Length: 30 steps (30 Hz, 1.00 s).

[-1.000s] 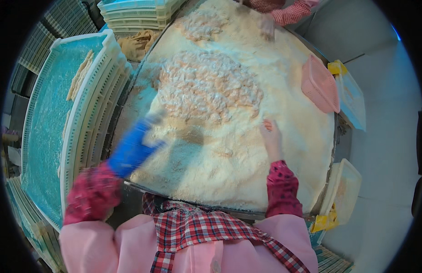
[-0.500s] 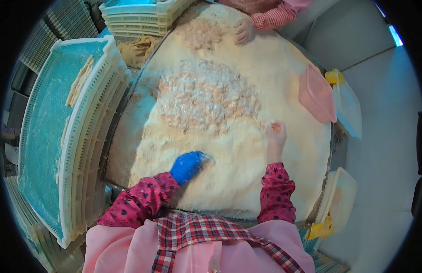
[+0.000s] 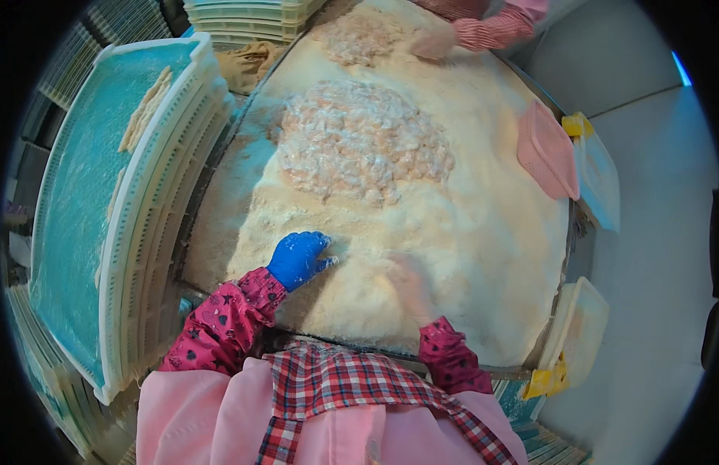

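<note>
Pale powder (image 3: 483, 310) lies around the wet, lumpy mound (image 3: 359, 143).
On the mound's near side, the right hand (image 3: 412, 287) has swung leftward, blurred, its grip unclear; the blue-gloved left hand (image 3: 297, 260) has loosened, seemingly empty, so both apparently share one patch.

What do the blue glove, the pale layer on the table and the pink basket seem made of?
Blue glove: probably rubber-like, smooth, since it fits closely. Pale layer: a matte powder, perhaps flour or crumbs, judging by its grainy ridges. Pink basket: likely moulded plastic, dull, given its perforated wall.
</note>
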Each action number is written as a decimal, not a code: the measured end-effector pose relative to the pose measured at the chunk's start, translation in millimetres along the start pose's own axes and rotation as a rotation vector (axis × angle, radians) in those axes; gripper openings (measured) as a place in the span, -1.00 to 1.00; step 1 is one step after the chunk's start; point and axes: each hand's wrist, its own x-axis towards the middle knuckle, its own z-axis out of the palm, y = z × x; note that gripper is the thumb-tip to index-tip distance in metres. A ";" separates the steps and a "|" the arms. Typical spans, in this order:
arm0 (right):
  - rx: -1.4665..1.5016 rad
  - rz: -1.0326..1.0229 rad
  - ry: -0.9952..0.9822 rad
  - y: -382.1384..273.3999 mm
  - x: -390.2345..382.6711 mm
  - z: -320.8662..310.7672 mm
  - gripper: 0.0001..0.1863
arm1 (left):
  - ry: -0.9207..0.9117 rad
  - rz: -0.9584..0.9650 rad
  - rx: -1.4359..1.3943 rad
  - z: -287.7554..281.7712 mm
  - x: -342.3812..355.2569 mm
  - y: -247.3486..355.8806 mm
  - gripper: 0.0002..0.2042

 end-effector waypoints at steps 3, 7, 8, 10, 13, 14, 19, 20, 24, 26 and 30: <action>0.418 0.394 0.420 -20.0 0.9 -26.9 -0.60 | 0.227 0.276 -0.064 0.4 -1.3 2.0 -0.58; -0.183 -0.074 -0.039 -25.5 8.0 -49.8 -0.63 | 0.240 0.345 0.069 50.8 23.4 5.5 -0.63; -0.125 0.022 -0.177 -22.2 8.5 -51.8 -0.63 | 0.254 0.264 -0.019 52.2 26.6 6.9 -0.65; -0.073 0.123 -0.190 -12.0 8.7 -51.0 -0.63 | 0.280 0.099 -0.196 52.6 31.0 9.0 -0.67; -0.112 0.097 0.172 -0.1 7.0 -27.7 -0.65 | 0.350 -0.210 -1.394 50.4 29.4 5.0 -0.74; -0.161 0.055 0.293 0.0 20.0 -22.3 -0.67 | 0.290 -0.248 -1.421 46.6 26.1 4.6 -0.74; -0.101 -0.049 0.277 23.0 51.5 -18.0 -0.77 | 0.122 -0.339 -1.546 15.9 12.4 17.4 -0.75; -0.084 -0.028 0.293 26.7 50.7 -21.3 -0.78 | 0.141 -0.357 -1.632 16.6 8.2 14.3 -0.75; 0.145 0.309 0.594 53.5 51.2 -60.2 -0.79 | 0.400 -0.274 -1.527 4.8 10.8 4.3 -0.72; -0.024 0.113 0.556 64.5 65.1 -48.5 -0.83 | 0.210 -0.068 -1.228 12.2 14.1 4.9 -0.71; 0.052 0.012 0.292 56.3 81.5 -33.0 -0.85 | 0.070 0.421 -0.406 10.8 11.2 -6.1 -0.69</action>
